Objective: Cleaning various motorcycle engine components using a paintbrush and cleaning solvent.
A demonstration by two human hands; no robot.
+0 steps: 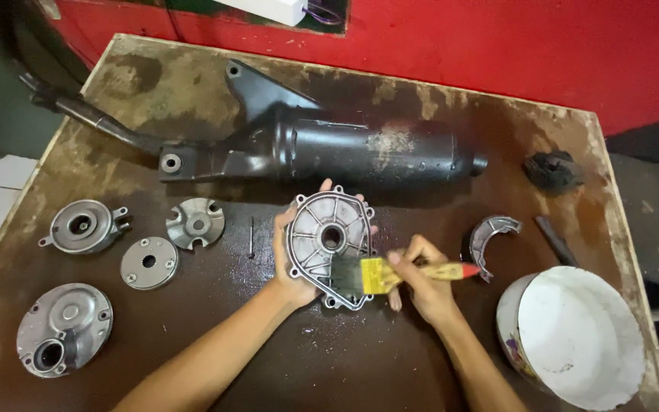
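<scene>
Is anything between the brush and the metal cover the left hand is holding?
Nothing visible. The right hand holds the paintbrush with its bristles already on the metal cover, which the left hand props up from behind.

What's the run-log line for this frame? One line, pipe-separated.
left hand: holds ribbed engine cover tilted up | right hand: grips yellow paintbrush, bristles on cover | nearby: black exhaust muffler, white bucket | surface: wet brown table

Your left hand [287,267]: silver-grey ribbed cover [328,246], dull metal. Your right hand [421,286]: brush [398,273], yellow ferrule, dark bristles, pale wood handle, red tip. Muffler [345,149] black, rust-tan blotch. Bucket [573,336] white inside. Table [329,358] dark brown, worn tan patches. Wall [497,46] red.
</scene>
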